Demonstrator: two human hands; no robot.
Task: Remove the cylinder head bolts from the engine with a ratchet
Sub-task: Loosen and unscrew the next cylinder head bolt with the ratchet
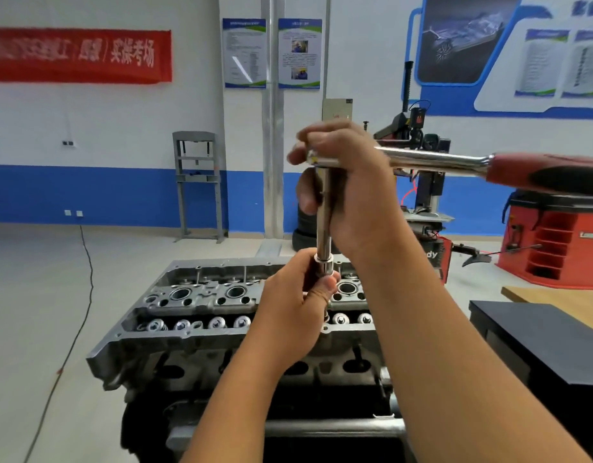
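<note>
Right hand [341,182] clasped ratchet [432,160] head; left hand [295,305] pinched socket [324,265] above engine [201,315] (bolt hidden). Best kept extension [322,215] upright.

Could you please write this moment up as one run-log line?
right hand: grips ratchet head | left hand: holds socket | extension: upright above cylinder head | bolt: hidden

We cannot see the socket's [324,265] tip or any bolt beneath our left hand [290,310]. The ratchet [432,161] handle runs off the right edge, its head covered by our right hand [350,182]. The red banner's [78,55] lettering blurs.
</note>
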